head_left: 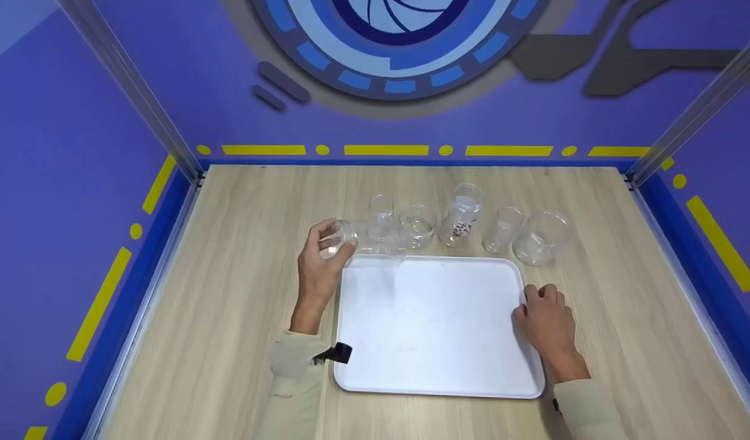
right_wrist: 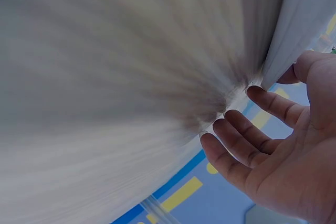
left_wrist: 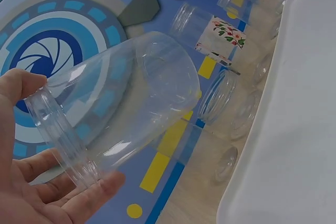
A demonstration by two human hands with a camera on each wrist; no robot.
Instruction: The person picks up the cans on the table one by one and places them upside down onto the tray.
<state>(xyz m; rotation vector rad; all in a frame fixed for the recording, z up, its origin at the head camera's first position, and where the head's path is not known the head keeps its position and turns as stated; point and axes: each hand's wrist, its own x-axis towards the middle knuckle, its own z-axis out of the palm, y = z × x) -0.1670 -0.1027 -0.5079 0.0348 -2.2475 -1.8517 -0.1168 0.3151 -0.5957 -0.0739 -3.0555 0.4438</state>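
Note:
My left hand (head_left: 319, 260) grips a large clear jar (head_left: 378, 239) round its neck, thumb on one side and fingers on the other. The jar lies on its side in the air over the tray's back left corner, its base pointing right. In the left wrist view the jar (left_wrist: 126, 93) looks see-through and empty. A white rectangular tray (head_left: 439, 330) lies on the table. At the tray's right edge rests my right hand (head_left: 546, 321), its fingers loosely bent. In the right wrist view its fingertips (right_wrist: 210, 142) touch the wooden table, with the thumb beside the tray's side.
Behind the tray stands a row of clear glassware: a small glass (head_left: 381, 208), a low round jar (head_left: 417, 226), a tall glass (head_left: 463, 214) with a printed pattern, a narrow glass (head_left: 503, 229) and a wide one (head_left: 541, 238). Blue panels (head_left: 375, 131) enclose the table (head_left: 240, 244).

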